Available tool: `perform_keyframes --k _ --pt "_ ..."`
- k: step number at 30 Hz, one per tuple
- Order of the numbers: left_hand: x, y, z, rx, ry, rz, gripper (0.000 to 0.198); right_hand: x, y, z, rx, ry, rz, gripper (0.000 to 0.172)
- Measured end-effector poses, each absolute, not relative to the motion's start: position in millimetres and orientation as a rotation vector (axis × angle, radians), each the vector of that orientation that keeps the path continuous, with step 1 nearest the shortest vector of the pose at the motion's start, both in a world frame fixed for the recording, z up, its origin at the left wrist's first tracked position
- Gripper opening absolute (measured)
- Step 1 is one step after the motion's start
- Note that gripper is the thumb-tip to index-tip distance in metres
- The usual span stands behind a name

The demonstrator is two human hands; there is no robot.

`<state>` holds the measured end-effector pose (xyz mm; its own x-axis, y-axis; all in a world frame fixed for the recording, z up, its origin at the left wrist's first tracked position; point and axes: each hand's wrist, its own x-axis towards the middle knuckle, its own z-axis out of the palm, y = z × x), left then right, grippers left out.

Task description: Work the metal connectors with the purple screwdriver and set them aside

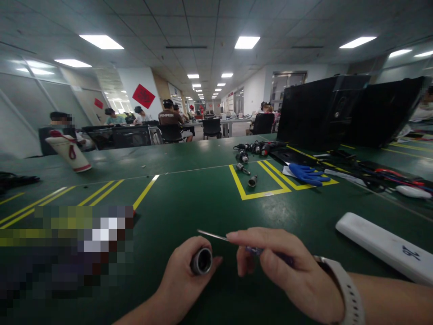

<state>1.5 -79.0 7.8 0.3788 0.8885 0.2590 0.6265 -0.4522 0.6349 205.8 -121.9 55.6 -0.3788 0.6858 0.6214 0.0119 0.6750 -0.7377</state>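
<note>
My left hand (181, 275) is wrapped round a dark cylindrical metal part (202, 262), whose round open end faces me. In my right hand (287, 266) is a screwdriver (254, 251) with a purple handle, its thin metal shaft pointing left above the cylinder. The index finger lies along the shaft. Shaft tip and cylinder look apart. Farther off, inside a yellow-taped square, lie a short metal cup-shaped part (252, 181) and a small connector-like piece (242, 169). Behind them several dark cylindrical parts (257, 148) sit in a row.
A white bar-shaped case (382, 246) lies at the right. Beyond it are a blue glove (306, 174), tangled cables (389, 176) and a black computer case (318, 110). A white cup (69, 151) stands far left on the green table (189, 194). People sit in the background.
</note>
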Motion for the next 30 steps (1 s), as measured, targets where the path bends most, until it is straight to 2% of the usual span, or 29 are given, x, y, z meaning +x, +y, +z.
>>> perform_keyframes --k 4,7,9,12,15,20,25,30 --pt "-2 -72 12 2.268 1.194 0.954 0.017 207 -119 54 -0.726 -1.662 1.107 0.032" --pt "-1 -72 13 2.272 1.173 0.961 0.015 204 -118 49 -0.816 -1.627 1.183 0.029" --pt "0 -73 13 2.258 1.180 0.931 0.016 202 -120 47 -0.852 -1.654 1.154 0.022" --pt "1 -74 12 2.255 1.202 0.912 0.017 198 -126 46 -0.874 -1.784 0.924 0.009" --pt "2 -75 11 2.347 1.171 0.851 0.017 195 -131 47 -0.805 -1.953 0.664 0.010" --pt "5 -77 12 2.473 1.164 0.768 0.017 194 -135 44 -0.798 -2.156 0.544 0.011" --pt "5 -77 14 2.477 1.175 0.741 0.018 193 -132 39 -0.837 -2.108 0.615 0.011" --pt "2 -76 16 2.429 1.152 0.753 0.017 194 -122 38 -0.963 -1.846 0.916 0.016"
